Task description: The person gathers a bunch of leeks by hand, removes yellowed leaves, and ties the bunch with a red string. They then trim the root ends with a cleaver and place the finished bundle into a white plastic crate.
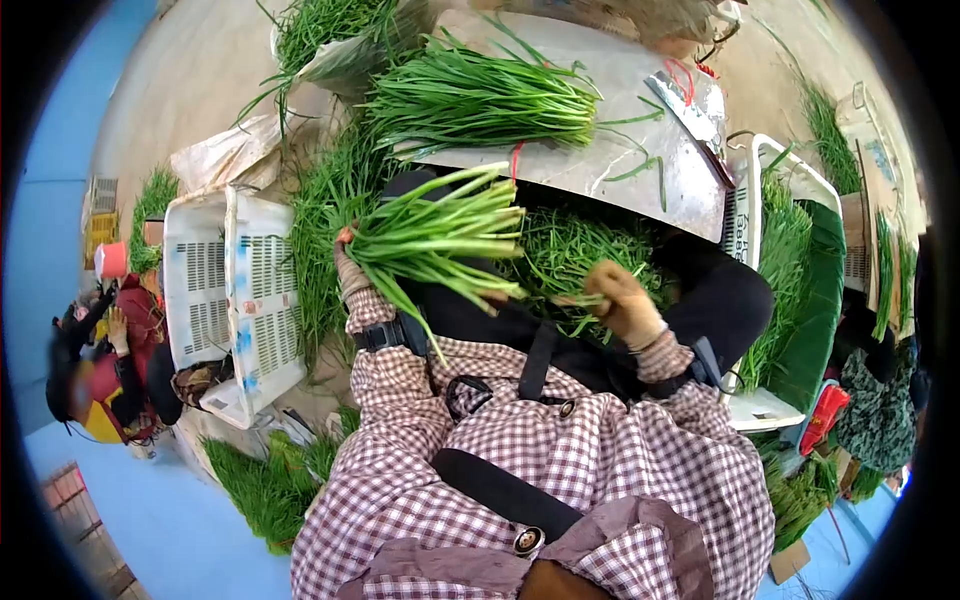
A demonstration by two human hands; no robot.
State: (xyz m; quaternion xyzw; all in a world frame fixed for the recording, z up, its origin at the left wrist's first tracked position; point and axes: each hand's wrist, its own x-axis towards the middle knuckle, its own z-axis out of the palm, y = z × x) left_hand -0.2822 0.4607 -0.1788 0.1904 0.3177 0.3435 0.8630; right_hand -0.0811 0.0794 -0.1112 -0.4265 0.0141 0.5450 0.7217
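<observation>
My left hand is closed around a loose bunch of garlic chives, its pale cut ends pointing right. The bunch covers most of that hand. My right hand, in a tan glove, has its fingers curled in. A thin pale strip shows at its fingertips, too small to name. Below both hands, loose green leaves lie in a heap between my legs. On the metal-topped table ahead rests a larger bundle of chives, cut ends to the right.
A long blade lies on the table's right, beside red ties. White plastic crates stand left and right; the right one holds chives. More chives are piled left. Another person sits at far left.
</observation>
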